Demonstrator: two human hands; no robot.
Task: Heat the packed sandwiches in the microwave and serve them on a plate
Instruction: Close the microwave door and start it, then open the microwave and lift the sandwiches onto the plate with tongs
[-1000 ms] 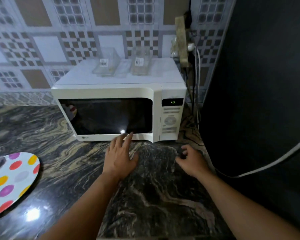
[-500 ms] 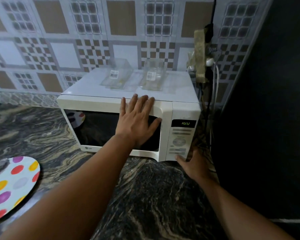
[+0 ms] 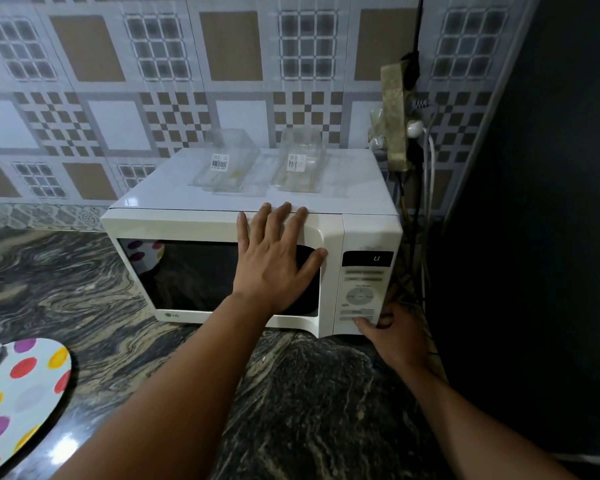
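On microwave (image 3: 329, 188) door: left hand (image 3: 274, 261) flat, grip wide; right hand (image 3: 395, 336) thumb at panel's lower edge, fingers curled.

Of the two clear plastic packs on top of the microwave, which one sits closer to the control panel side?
The right-hand pack, upright-looking with a small barcode label. It sits nearer the control panel than the left pack, which lies above the door window.

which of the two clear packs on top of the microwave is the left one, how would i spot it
Find the white microwave on the dark marble counter. Two empty clear plastic packs sit on its top; the left pack lies farther from the wall power strip than the right pack.
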